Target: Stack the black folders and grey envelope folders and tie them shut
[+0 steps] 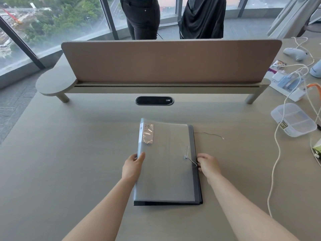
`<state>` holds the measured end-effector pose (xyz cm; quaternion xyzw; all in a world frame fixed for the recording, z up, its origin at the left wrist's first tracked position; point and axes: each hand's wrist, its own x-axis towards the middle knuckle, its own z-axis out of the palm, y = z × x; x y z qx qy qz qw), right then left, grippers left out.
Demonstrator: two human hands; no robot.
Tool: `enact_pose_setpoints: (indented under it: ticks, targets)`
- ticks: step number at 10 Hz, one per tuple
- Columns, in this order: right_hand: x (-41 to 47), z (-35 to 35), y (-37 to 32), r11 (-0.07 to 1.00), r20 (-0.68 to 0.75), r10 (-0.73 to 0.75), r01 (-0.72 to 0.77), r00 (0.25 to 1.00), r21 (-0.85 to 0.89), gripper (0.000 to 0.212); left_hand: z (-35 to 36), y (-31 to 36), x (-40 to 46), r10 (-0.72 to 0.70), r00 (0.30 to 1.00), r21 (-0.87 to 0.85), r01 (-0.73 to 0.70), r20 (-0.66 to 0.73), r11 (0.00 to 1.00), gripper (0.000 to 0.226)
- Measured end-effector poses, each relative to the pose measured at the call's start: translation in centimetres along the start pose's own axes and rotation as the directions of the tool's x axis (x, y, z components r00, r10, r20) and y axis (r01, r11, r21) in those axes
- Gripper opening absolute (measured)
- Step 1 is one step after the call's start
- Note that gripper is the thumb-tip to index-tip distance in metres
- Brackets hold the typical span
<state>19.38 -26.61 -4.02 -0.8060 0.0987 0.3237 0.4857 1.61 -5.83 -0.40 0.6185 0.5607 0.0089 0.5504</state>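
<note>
A translucent grey envelope folder [165, 162] with a "20" label lies on top of a black folder [197, 188], whose edge shows along the right and front. The stack rests in the middle of the desk [69, 162]. My left hand [133, 166] grips the grey folder's left edge, thumb on top. My right hand [207, 164] pinches the tie string [192, 160] that runs from the round button [185, 157] to the stack's right edge. A second thin string [210, 134] trails loose on the desk to the right of the stack.
A brown privacy screen [165, 61] on a raised shelf spans the desk's back, with a black cable port [154, 101] before it. A clear plastic box [293, 119], white cables [276, 153] and small devices lie at the right. Two persons stand beyond the screen.
</note>
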Motion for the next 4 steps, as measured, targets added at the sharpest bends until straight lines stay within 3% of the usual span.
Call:
enact_pose_setpoints:
  ticks: [1, 2, 3, 4]
  targets:
    - [-0.5, -0.4, 0.7, 0.999, 0.03, -0.014, 0.015, 0.999, -0.03, 0.026, 0.0, 0.0, -0.1, -0.002, 1.0, 0.015, 0.002, 0.03, 1.0, 0.056]
    - [-1.9, -1.3, 1.2, 1.0, 0.06, -0.014, 0.016, 0.998, -0.025, 0.023, -0.4, -0.1, -0.6, -0.013, 0.999, 0.007, 0.013, 0.032, 1.0, 0.058]
    - [-2.8, -2.3, 2.2, 1.0, 0.06, -0.016, 0.016, 0.998, 0.001, 0.024, -0.7, 0.2, -1.7, 0.039, 0.999, -0.049, -0.04, -0.014, 0.998, 0.033]
    - [-4.3, -3.1, 3.2, 0.999, 0.024, -0.003, 0.002, 1.0, 0.038, 0.022, -2.0, -0.2, -4.6, 0.026, 0.999, -0.086, -0.03, -0.045, 0.996, 0.023]
